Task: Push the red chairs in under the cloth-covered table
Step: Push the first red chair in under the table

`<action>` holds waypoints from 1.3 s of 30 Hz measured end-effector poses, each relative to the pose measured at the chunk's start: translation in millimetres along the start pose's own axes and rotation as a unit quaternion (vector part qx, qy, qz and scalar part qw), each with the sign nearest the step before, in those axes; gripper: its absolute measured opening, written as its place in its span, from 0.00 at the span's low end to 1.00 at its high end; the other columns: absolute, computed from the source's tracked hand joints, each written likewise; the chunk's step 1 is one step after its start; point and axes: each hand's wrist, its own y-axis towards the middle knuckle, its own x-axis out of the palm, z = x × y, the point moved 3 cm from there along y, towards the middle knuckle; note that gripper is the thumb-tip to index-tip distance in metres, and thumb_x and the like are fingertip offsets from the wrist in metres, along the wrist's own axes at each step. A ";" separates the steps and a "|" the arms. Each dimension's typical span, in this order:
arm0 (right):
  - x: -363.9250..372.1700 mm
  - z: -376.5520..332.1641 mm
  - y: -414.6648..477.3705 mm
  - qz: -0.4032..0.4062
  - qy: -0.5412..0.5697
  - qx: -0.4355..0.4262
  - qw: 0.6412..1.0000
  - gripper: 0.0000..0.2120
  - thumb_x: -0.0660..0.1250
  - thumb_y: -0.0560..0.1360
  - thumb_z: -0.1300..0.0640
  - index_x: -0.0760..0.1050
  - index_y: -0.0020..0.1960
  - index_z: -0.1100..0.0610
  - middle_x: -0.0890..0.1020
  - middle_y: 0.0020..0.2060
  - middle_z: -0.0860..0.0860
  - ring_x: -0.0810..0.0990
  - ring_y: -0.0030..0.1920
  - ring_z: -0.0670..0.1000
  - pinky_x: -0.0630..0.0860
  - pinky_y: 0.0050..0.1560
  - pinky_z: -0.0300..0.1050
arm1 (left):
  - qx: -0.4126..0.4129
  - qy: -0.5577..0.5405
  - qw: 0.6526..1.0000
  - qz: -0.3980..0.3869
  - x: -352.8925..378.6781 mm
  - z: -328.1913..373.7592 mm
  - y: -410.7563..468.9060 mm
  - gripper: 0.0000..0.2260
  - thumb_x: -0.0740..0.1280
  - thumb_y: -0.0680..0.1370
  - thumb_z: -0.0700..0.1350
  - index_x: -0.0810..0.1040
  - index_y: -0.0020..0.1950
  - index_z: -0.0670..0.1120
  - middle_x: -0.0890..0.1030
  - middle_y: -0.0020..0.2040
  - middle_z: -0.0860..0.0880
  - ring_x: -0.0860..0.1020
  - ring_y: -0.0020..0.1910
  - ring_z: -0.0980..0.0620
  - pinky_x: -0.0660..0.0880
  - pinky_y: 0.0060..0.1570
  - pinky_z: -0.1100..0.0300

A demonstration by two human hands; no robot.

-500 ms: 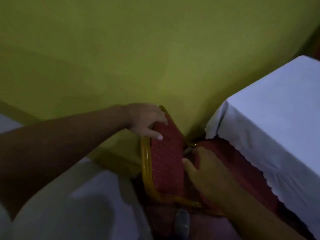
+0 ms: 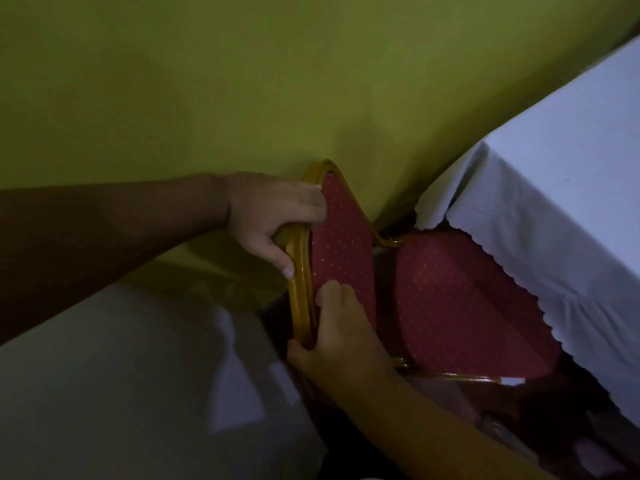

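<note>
A red chair (image 2: 346,244) with pale dots and a golden frame stands below me, its backrest seen from above. Its seat (image 2: 460,306) reaches partly under the white scalloped cloth of the table (image 2: 554,202) at the right. My left hand (image 2: 273,216) grips the top corner of the backrest frame. My right hand (image 2: 343,341) holds the near end of the same backrest, thumb behind the frame and fingers on the red padding.
A yellow-green wall (image 2: 242,81) fills the upper view, close behind the chair. White fabric (image 2: 121,375) covers the lower left, beside the chair's back. Dim floor and something pale show at the bottom right under the chair.
My right hand has moved from beside the seat up onto the near end of the backrest. More of the red seat shows now.
</note>
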 end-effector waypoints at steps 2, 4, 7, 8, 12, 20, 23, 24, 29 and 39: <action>3.4 0.7 -0.9 0.022 -0.005 -0.010 1.000 0.23 0.73 0.71 0.48 0.59 0.52 0.46 0.67 0.50 0.47 0.70 0.49 0.49 0.76 0.45 0.49 | 0.005 0.005 1.000 0.006 -0.7 0.2 3.6 0.33 0.76 0.68 0.68 0.76 0.55 0.40 0.77 0.55 0.41 0.76 0.57 0.39 0.72 0.64 0.37; 7.2 2.0 -2.5 0.036 -0.011 -0.008 0.999 0.23 0.73 0.71 0.48 0.58 0.51 0.45 0.67 0.50 0.47 0.70 0.50 0.50 0.76 0.46 0.50 | 0.006 0.012 1.000 0.006 -1.2 2.3 6.2 0.33 0.75 0.68 0.69 0.75 0.54 0.42 0.76 0.55 0.41 0.75 0.54 0.41 0.75 0.57 0.40; 7.7 5.1 -3.9 0.049 -0.010 -0.005 0.999 0.22 0.73 0.71 0.49 0.59 0.51 0.47 0.68 0.52 0.49 0.71 0.52 0.52 0.78 0.46 0.54 | 0.001 0.036 0.999 0.005 -2.6 6.9 8.4 0.32 0.74 0.69 0.70 0.74 0.52 0.42 0.75 0.54 0.42 0.74 0.51 0.42 0.75 0.52 0.43; 7.3 5.7 -4.6 0.055 -0.010 -0.008 0.998 0.22 0.73 0.71 0.50 0.59 0.52 0.47 0.68 0.53 0.49 0.71 0.53 0.52 0.78 0.46 0.54 | -0.001 0.047 0.999 0.004 -3.0 9.4 8.5 0.32 0.73 0.69 0.69 0.74 0.53 0.42 0.76 0.54 0.41 0.74 0.51 0.42 0.75 0.52 0.44; 5.3 6.9 -13.4 0.062 -0.016 -0.021 0.998 0.23 0.73 0.71 0.52 0.61 0.56 0.51 0.70 0.58 0.53 0.71 0.59 0.55 0.77 0.48 0.54 | -0.031 0.070 0.997 -0.010 -3.8 25.8 7.4 0.33 0.72 0.71 0.68 0.74 0.56 0.39 0.77 0.57 0.38 0.76 0.54 0.37 0.75 0.55 0.43; -20.2 34.5 -49.5 0.032 -0.011 -0.043 0.999 0.23 0.74 0.69 0.54 0.62 0.55 0.52 0.71 0.56 0.54 0.73 0.56 0.56 0.78 0.53 0.59 | -0.047 0.091 0.995 -0.002 6.1 70.4 22.0 0.33 0.66 0.73 0.70 0.73 0.57 0.39 0.77 0.56 0.39 0.76 0.53 0.38 0.75 0.57 0.41; -32.6 52.5 -72.8 0.013 -0.026 -0.070 0.997 0.25 0.75 0.68 0.53 0.59 0.52 0.50 0.71 0.52 0.52 0.73 0.51 0.55 0.77 0.47 0.55 | -0.061 0.082 0.995 0.016 13.4 93.1 33.5 0.35 0.65 0.71 0.74 0.73 0.55 0.41 0.77 0.52 0.42 0.75 0.51 0.41 0.74 0.58 0.36; -37.2 60.0 -80.9 0.004 -0.032 -0.077 0.996 0.25 0.75 0.68 0.53 0.59 0.51 0.49 0.70 0.50 0.51 0.72 0.49 0.53 0.76 0.45 0.54 | -0.062 0.069 0.995 0.033 16.2 102.0 38.3 0.35 0.64 0.71 0.75 0.74 0.53 0.42 0.76 0.50 0.43 0.75 0.50 0.42 0.75 0.57 0.36; -58.0 96.5 -129.6 -0.009 -0.082 -0.063 0.995 0.21 0.71 0.70 0.50 0.57 0.49 0.45 0.67 0.46 0.46 0.70 0.46 0.49 0.74 0.41 0.53 | -0.075 0.029 0.992 0.100 35.7 152.1 67.2 0.36 0.66 0.68 0.76 0.74 0.51 0.43 0.76 0.47 0.45 0.71 0.47 0.46 0.74 0.47 0.46; -104.8 174.5 -246.4 0.076 -0.141 0.142 0.977 0.20 0.65 0.71 0.55 0.58 0.51 0.37 0.62 0.44 0.37 0.65 0.47 0.44 0.72 0.34 0.47 | -0.068 0.008 0.973 0.219 79.2 268.5 149.6 0.25 0.59 0.79 0.63 0.79 0.51 0.41 0.78 0.48 0.43 0.75 0.47 0.42 0.71 0.52 0.45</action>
